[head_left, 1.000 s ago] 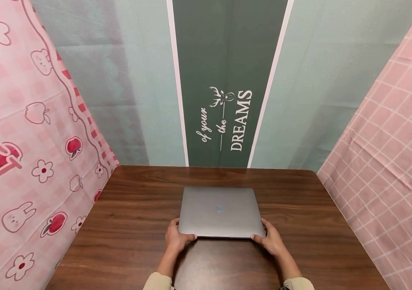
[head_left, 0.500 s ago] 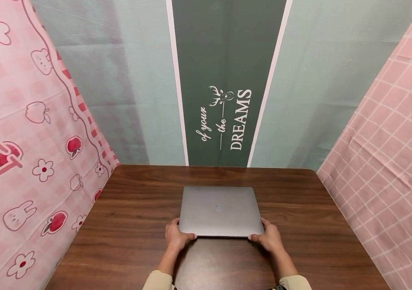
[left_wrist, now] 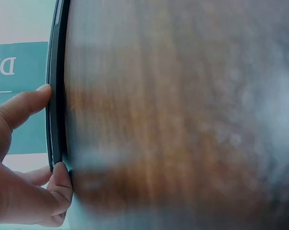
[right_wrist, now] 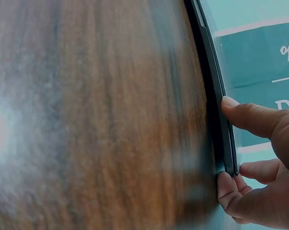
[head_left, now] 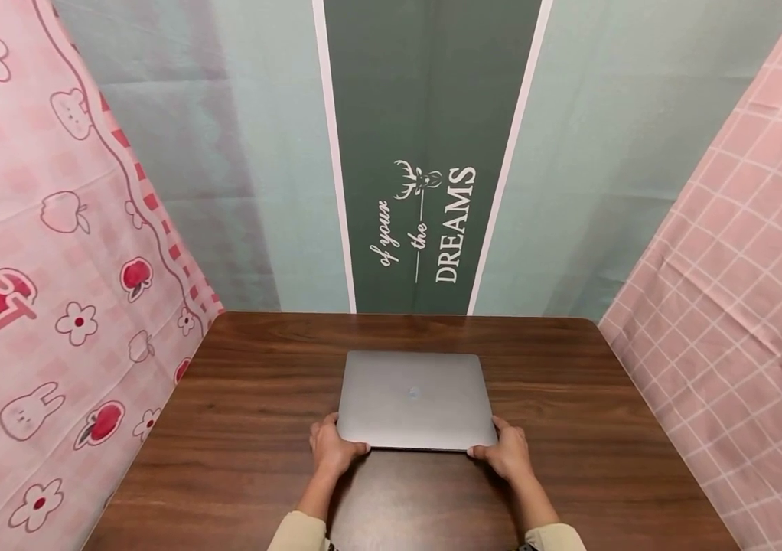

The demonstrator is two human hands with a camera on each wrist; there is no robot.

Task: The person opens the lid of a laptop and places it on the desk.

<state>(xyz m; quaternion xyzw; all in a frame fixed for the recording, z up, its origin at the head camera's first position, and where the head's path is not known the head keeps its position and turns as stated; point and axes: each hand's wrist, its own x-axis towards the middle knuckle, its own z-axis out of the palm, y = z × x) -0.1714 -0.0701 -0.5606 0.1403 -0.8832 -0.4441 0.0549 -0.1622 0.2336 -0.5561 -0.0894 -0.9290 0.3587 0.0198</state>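
Note:
A closed grey laptop (head_left: 415,405), with a small shiny logo on its lid, lies flat on the brown wooden table in the head view. Its near left corner is gripped by my left hand (head_left: 333,450), thumb on the front edge and fingers round the side. My right hand (head_left: 509,453) mirrors this at the near right corner. In the left wrist view, the thumb (left_wrist: 32,101) presses the laptop's dark front edge (left_wrist: 58,96) while the fingers curl at the corner. The right wrist view has the other thumb (right_wrist: 247,114) against the same thin edge (right_wrist: 222,110).
The wood-grain table (head_left: 239,428) has rounded far corners. Behind it hangs a green cloth (head_left: 425,92) with white lettering. Pink patterned cloth (head_left: 88,252) borders the left side, and pink checked cloth (head_left: 742,291) the right.
My right hand and the laptop's near right corner have moved very slightly left. The head view has drifted a little; both hands keep their hold.

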